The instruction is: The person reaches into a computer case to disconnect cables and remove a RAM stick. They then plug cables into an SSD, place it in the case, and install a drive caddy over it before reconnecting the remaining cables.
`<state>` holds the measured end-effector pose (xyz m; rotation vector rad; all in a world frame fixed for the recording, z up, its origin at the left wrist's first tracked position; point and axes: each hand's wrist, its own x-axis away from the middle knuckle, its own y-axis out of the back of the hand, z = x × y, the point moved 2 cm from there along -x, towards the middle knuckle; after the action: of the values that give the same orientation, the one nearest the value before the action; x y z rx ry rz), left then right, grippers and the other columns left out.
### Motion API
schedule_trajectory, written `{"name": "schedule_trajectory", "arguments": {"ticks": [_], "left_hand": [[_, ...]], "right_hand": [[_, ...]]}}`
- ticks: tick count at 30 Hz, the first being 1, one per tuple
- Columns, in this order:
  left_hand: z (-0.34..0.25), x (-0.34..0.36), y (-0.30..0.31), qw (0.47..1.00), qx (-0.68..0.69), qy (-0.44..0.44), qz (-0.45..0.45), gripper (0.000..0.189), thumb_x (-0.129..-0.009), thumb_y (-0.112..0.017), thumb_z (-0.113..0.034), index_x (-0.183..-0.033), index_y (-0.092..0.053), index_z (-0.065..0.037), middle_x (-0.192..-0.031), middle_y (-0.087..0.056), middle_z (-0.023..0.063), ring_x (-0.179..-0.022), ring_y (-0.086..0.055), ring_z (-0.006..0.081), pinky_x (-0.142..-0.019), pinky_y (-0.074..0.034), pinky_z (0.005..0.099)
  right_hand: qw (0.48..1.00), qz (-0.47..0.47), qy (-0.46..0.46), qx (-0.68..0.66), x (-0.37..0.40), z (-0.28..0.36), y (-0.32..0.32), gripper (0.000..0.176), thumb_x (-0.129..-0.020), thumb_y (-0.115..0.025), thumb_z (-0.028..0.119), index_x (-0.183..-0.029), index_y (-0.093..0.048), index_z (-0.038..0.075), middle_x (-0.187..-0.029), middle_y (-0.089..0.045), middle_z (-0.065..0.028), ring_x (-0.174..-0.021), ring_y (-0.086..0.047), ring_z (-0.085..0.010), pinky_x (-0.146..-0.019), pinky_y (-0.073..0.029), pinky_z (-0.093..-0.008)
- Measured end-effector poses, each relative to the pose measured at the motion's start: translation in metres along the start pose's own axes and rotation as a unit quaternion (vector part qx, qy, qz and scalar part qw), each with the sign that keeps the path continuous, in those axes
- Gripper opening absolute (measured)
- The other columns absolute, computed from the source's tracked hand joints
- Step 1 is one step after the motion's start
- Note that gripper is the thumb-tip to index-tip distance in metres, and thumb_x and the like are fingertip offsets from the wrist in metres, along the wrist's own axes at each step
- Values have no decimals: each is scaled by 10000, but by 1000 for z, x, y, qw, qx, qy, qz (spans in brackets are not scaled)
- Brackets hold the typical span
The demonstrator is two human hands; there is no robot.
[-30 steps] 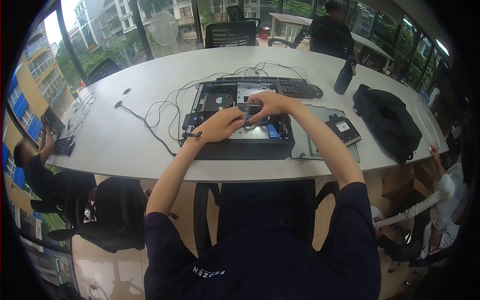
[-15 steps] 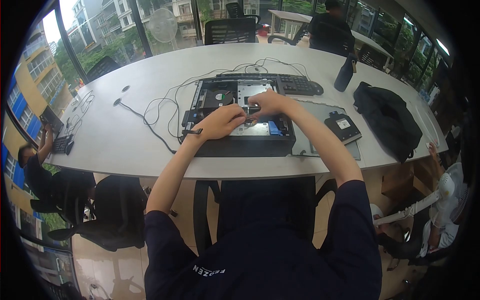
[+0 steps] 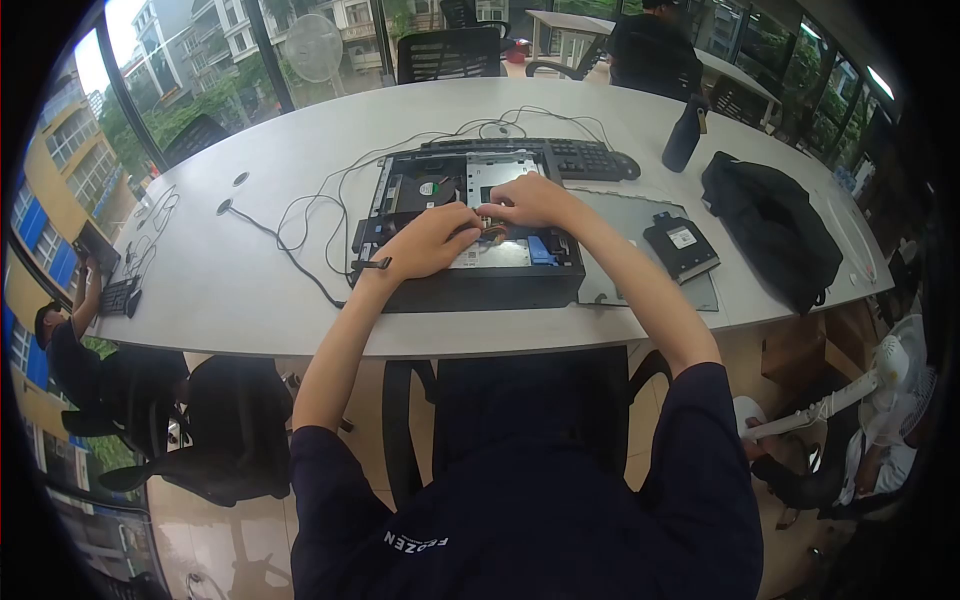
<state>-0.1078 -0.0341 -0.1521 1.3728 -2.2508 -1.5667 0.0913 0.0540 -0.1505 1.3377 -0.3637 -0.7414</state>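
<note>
An open desktop computer case lies flat before me, its inside showing a black fan, a silver metal bracket and a blue plastic latch. My left hand reaches in from the left, fingers bent and closed at a bundle of thin coloured wires. From the right, my right hand pinches at the same cable, thumb and forefinger almost touching the left fingertips. The exact gripping point is partly hidden by the fingers.
To the right lie a flat grey panel, a black optical drive and a black bag. A keyboard and a dark bottle stand behind. Loose cables cross the left side. Other people sit around the table.
Both hands have shifted slightly within the case, and their fingertips are closer together. The right thumb now meets the left fingers beside the wires. The view has moved a little.
</note>
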Motion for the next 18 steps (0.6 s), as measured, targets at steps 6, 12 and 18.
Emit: {"name": "schedule_trajectory", "arguments": {"ticks": [6, 12, 18], "left_hand": [[-5, -3, 2, 997, -33, 11, -74, 166, -945, -595, -156, -1011, -644, -11, -919, -620, 147, -876, -617, 286, -784, -487, 373], [-6, -45, 8, 948, -212, 220, -93, 364, -915, -598, -349, -1076, -617, -23, -978, -652, 176, -904, -651, 310, -811, -501, 423], [15, -78, -23, 917, -280, 284, 2, 447, -950, -462, -381, -1142, -599, -1, -1075, -664, 238, -1080, -612, 423, -900, -473, 519]], "right_hand": [[999, -40, -3, 17, 0, -3, -2, 575, -901, -528, 619, -796, -724, 89, -714, -684, -156, -731, -669, -370, -729, -517, -457], [997, -34, -28, 57, 2, -1, -2, 574, -881, -533, 638, -802, -734, 107, -727, -697, -147, -738, -688, -358, -705, -540, -447], [994, -67, -33, 81, 0, -9, -7, 539, -826, -574, 612, -841, -745, 101, -771, -706, -171, -767, -696, -362, -724, -551, -449]]}}
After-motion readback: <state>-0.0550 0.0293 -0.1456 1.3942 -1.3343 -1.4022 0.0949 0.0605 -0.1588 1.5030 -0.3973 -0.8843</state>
